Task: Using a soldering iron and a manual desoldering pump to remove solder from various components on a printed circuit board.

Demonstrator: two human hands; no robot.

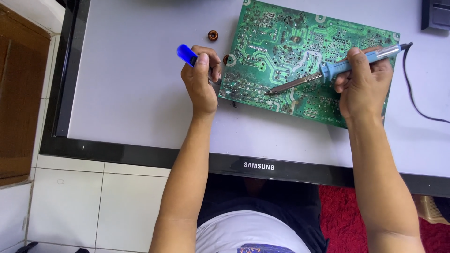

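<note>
A flat-screen television lies face up, its pale grey panel framed in black. Taking the green circuit board as the landmark: it rests solder side up on the upper middle of that panel, tilted slightly clockwise.

The right hand lies over the board's lower right corner, fingers closed round the blue handle of a soldering iron. The iron slants down across the board, and its metal tip meets the solder side near the board's lower left part. Its black cord trails off beyond the board's right edge.

The left hand sits at the board's left edge, fingers curled tight round a blue-topped tool, whose lower end is hidden. A small copper-wound ring coil lies just left of the board's upper left corner.
</note>
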